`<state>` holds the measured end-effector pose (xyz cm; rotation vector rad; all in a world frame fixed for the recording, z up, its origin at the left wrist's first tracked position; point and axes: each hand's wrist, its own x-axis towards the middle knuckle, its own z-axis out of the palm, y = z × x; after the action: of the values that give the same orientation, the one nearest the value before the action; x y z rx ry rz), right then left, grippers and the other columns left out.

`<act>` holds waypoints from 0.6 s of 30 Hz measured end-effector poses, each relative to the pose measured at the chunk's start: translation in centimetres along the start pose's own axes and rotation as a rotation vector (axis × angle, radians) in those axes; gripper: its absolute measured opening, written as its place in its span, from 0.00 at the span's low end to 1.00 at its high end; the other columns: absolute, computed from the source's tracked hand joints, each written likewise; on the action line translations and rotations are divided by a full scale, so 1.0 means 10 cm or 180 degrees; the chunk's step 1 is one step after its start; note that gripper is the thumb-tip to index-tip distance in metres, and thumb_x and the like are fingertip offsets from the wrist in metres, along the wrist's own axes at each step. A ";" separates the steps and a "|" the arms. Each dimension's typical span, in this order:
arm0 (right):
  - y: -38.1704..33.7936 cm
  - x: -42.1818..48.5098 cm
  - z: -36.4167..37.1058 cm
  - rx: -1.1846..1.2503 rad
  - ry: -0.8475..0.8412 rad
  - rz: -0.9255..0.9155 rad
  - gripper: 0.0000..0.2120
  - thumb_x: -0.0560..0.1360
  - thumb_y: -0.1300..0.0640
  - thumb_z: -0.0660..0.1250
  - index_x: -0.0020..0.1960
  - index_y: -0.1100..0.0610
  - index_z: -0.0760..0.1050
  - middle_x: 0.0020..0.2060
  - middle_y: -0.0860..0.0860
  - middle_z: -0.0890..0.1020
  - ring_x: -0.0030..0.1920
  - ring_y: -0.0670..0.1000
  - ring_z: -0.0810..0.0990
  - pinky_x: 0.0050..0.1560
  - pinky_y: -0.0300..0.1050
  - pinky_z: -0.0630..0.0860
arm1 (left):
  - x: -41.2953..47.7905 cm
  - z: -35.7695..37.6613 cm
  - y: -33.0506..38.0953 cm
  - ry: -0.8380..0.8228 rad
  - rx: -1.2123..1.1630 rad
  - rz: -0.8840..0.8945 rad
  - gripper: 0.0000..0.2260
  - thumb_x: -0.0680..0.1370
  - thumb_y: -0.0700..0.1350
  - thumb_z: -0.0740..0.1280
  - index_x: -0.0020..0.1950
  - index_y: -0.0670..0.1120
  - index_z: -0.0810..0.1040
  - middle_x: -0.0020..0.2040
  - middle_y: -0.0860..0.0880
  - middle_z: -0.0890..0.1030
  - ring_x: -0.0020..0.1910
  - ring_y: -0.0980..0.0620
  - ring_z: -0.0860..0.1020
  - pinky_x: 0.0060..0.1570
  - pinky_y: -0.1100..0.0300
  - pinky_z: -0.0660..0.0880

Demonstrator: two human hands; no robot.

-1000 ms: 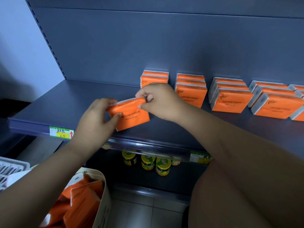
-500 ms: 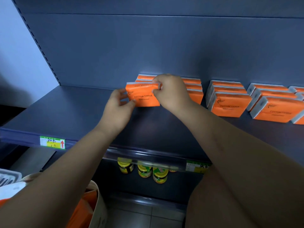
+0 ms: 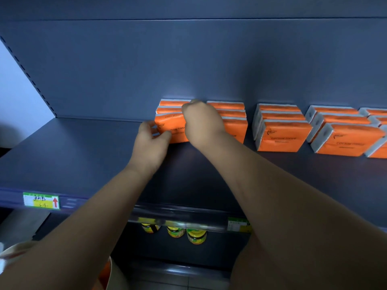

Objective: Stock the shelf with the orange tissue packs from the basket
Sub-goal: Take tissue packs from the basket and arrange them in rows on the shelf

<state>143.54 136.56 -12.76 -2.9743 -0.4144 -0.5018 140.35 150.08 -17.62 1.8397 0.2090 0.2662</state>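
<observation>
An orange tissue pack (image 3: 171, 129) stands upright on the dark shelf (image 3: 83, 155), set in front of two packs in the leftmost row at the back wall. My left hand (image 3: 151, 141) pinches its lower left corner with thumb and fingers. My right hand (image 3: 202, 122) grips its upper right edge, fingers curled over the top, and hides part of the neighbouring row (image 3: 232, 114). More rows of orange packs (image 3: 280, 128) stand to the right. The basket (image 3: 109, 275) shows only as a rim with orange at the bottom left, under my left arm.
A price tag (image 3: 40, 200) sits on the shelf's front rail at left, another tag (image 3: 238, 226) at the middle. Jars with yellow lids (image 3: 176, 232) stand on the shelf below. The left half of the shelf surface is bare.
Both hands carried the pack from above the shelf's front edge back to the wall and set it down upright in front of the leftmost row.
</observation>
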 end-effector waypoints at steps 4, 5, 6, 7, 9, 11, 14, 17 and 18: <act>-0.04 -0.02 -0.03 -0.0011 -0.0104 0.0015 0.14 0.71 0.74 0.62 0.46 0.57 0.66 0.53 0.57 0.77 0.51 0.61 0.81 0.41 0.47 0.69 | 0.02 0.01 0.00 0.0015 -0.0027 -0.0063 0.16 0.81 0.42 0.66 0.67 0.50 0.70 0.55 0.57 0.77 0.57 0.54 0.77 0.47 0.67 0.70; -0.04 -0.03 -0.03 -0.0023 -0.0118 0.0026 0.14 0.71 0.74 0.62 0.46 0.57 0.66 0.52 0.57 0.77 0.51 0.61 0.81 0.41 0.47 0.69 | 0.04 0.00 0.01 0.0009 -0.0034 -0.0080 0.16 0.81 0.42 0.66 0.68 0.49 0.70 0.57 0.55 0.78 0.58 0.54 0.77 0.47 0.68 0.70; -0.03 -0.03 -0.03 -0.0051 -0.0139 0.0044 0.14 0.71 0.74 0.62 0.46 0.57 0.67 0.51 0.56 0.77 0.51 0.61 0.81 0.41 0.47 0.69 | 0.05 -0.02 0.01 0.0001 -0.0043 -0.0091 0.17 0.81 0.42 0.66 0.70 0.48 0.71 0.60 0.53 0.78 0.58 0.55 0.77 0.47 0.69 0.70; -0.03 -0.03 -0.02 -0.0077 -0.0145 0.0052 0.14 0.70 0.74 0.63 0.45 0.57 0.67 0.51 0.56 0.77 0.51 0.61 0.81 0.41 0.47 0.69 | 0.06 -0.03 0.01 -0.0011 -0.0047 -0.0081 0.17 0.81 0.42 0.66 0.70 0.48 0.71 0.62 0.52 0.78 0.59 0.55 0.77 0.48 0.69 0.70; -0.02 -0.04 -0.01 -0.0084 -0.0131 0.0049 0.14 0.70 0.74 0.63 0.45 0.56 0.67 0.53 0.57 0.78 0.52 0.61 0.81 0.41 0.48 0.69 | 0.08 -0.06 -0.01 -0.0044 -0.0018 -0.0029 0.17 0.80 0.41 0.66 0.69 0.49 0.72 0.63 0.51 0.78 0.61 0.55 0.77 0.50 0.68 0.71; -0.01 -0.05 -0.01 -0.0082 -0.0082 0.0026 0.15 0.71 0.74 0.62 0.46 0.56 0.67 0.54 0.57 0.78 0.54 0.60 0.80 0.42 0.47 0.69 | 0.07 -0.07 -0.03 -0.0069 -0.0023 -0.0032 0.17 0.80 0.40 0.67 0.69 0.48 0.73 0.64 0.52 0.78 0.61 0.55 0.77 0.51 0.69 0.70; 0.00 -0.05 -0.01 -0.0135 -0.0038 0.0017 0.13 0.71 0.73 0.63 0.48 0.57 0.72 0.55 0.56 0.77 0.59 0.59 0.76 0.43 0.47 0.67 | 0.06 -0.08 -0.06 -0.0092 -0.0033 -0.0053 0.18 0.81 0.40 0.67 0.71 0.47 0.73 0.64 0.53 0.78 0.61 0.56 0.76 0.51 0.69 0.70; 0.00 -0.05 0.03 -0.0280 -0.0006 -0.0023 0.14 0.73 0.68 0.65 0.57 0.58 0.78 0.57 0.55 0.77 0.62 0.58 0.74 0.45 0.47 0.67 | 0.05 -0.09 -0.07 -0.0118 0.0029 -0.0001 0.19 0.81 0.39 0.66 0.72 0.47 0.72 0.66 0.53 0.77 0.63 0.56 0.76 0.52 0.70 0.70; -0.01 -0.04 0.04 -0.0275 0.0047 -0.0048 0.13 0.74 0.65 0.66 0.58 0.57 0.78 0.58 0.54 0.77 0.62 0.58 0.74 0.48 0.48 0.68 | 0.04 -0.10 -0.06 -0.0110 0.0091 0.0022 0.20 0.81 0.39 0.66 0.73 0.46 0.71 0.66 0.54 0.76 0.64 0.56 0.75 0.53 0.70 0.70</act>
<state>143.24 136.58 -13.26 -3.0501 -0.4249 -0.5569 140.38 151.30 -17.86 1.8722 0.1833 0.2372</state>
